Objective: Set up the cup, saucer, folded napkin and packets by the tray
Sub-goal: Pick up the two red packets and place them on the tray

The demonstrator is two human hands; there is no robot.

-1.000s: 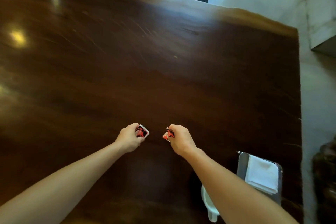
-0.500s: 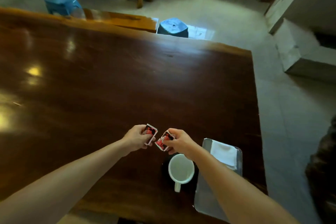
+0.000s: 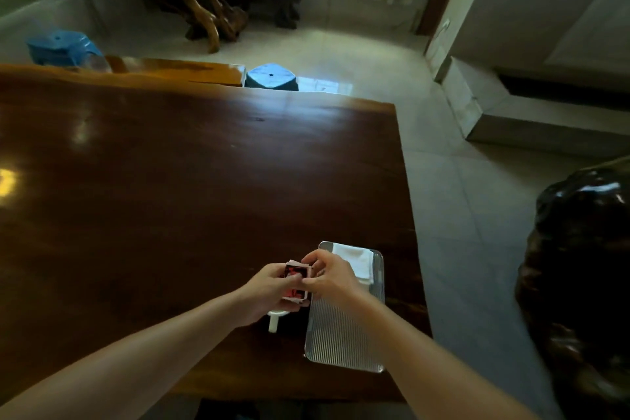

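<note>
Pinching red packets [image 3: 296,281] between left hand [image 3: 269,286] and right hand [image 3: 327,278], above cup [image 3: 273,320]; loose pinch risks dropping packets inside.

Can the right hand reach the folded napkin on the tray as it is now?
Probably yes. The right hand is right beside the folded napkin on the tray, nothing between them, but both hands are pinching the packets, so its fingers are busy.

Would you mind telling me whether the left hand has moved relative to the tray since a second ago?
Yes. The left hand has come toward the tray, meeting the right hand over the cup; both now grip the packets together.
</note>
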